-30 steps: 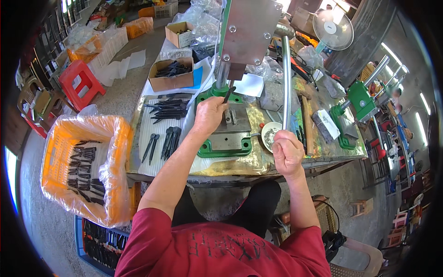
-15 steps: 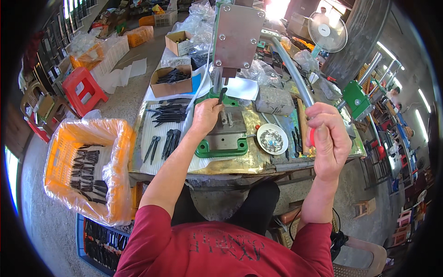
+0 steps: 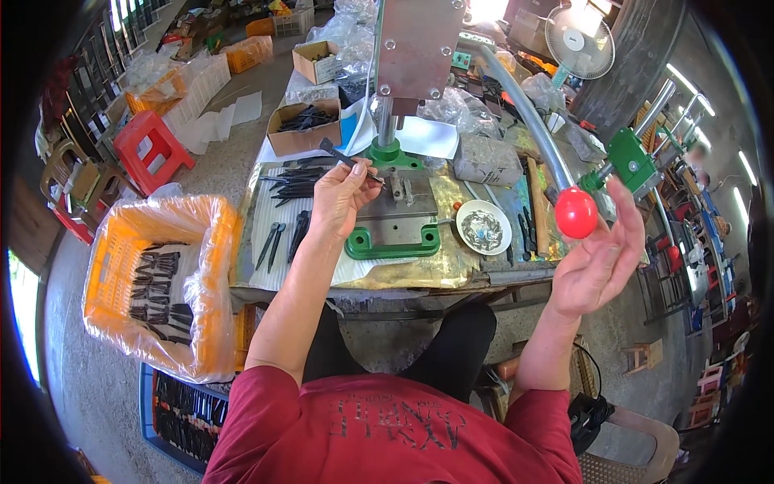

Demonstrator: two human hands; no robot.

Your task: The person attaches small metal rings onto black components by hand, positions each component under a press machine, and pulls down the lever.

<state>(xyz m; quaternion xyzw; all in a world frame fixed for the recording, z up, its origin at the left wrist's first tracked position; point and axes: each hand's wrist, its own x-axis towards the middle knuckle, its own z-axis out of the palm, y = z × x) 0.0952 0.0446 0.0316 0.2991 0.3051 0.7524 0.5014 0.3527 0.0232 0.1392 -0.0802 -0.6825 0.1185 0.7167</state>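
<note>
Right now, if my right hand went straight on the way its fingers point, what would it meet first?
Probably the green machine on the right; the red knob sits left of the line from your right hand. Depth is unclear, so it might pass above.

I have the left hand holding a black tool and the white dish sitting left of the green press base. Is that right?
Not quite: the head view shows the white dish to the right of the green press base. The left hand does hold a black tool.
</note>
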